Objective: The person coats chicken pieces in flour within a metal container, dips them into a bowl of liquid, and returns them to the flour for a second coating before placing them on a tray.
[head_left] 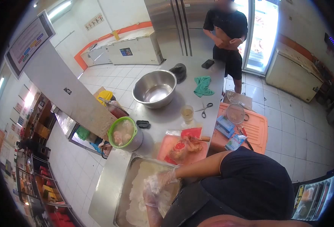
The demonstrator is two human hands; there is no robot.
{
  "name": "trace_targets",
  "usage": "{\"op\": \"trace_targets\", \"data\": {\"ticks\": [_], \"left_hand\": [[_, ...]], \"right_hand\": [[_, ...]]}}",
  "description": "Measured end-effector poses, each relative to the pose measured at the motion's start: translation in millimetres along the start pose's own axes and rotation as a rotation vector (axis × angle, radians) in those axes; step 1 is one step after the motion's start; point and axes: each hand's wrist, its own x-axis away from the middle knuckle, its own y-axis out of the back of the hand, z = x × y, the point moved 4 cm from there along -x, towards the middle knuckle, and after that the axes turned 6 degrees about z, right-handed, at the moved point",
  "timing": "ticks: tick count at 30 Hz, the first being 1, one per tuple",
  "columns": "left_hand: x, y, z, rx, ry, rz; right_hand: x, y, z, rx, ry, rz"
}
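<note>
My left hand (150, 198) and my right hand (167, 177), both in clear plastic gloves dusted white, are close together over a metal tray (122, 196) of flour (136, 212). Their fingers are curled around a white, floury clump (153, 184); what lies under the coating cannot be made out. Beyond the tray stands a green-rimmed bucket (136, 133) with raw chicken pieces (122, 137) in cloudy liquid. Beside the tray, a pink cutting board (163, 148) carries a red-printed plastic bag (179, 148) with food in it, and a knife (174, 132) lies at its far edge.
On the steel table are a large metal bowl (154, 89), a cup of liquid (187, 112), scissors (204, 109), a green cloth (203, 86) and a phone (207, 63). An orange crate lid (258, 126) holds blue packets (225, 125) and a strainer (235, 112). Another person (226, 34) stands beyond.
</note>
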Motion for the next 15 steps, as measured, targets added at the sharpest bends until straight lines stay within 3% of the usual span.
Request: {"op": "trace_targets", "data": {"ticks": [2, 8, 11, 13, 15], "left_hand": [[-6, 3, 4, 0.0, 0.013, 0.004], [1, 7, -14, -0.198, -0.016, -0.063], [5, -4, -19, 0.031, -0.066, 0.045], [10, -14, -27, -0.098, -0.086, 0.044], [9, -10, -28, -0.288, -0.186, 0.015]], "right_hand": [[5, 11, 19, 0.045, -0.05, 0.081], [-9, 18, -7, -0.032, -0.085, -0.068], [-3, 28, 19, -0.06, -0.015, -0.129], [-28, 19, -5, -0.051, 0.127, -0.123], [-5, 25, 28, -0.006, 0.006, -0.23]]}}
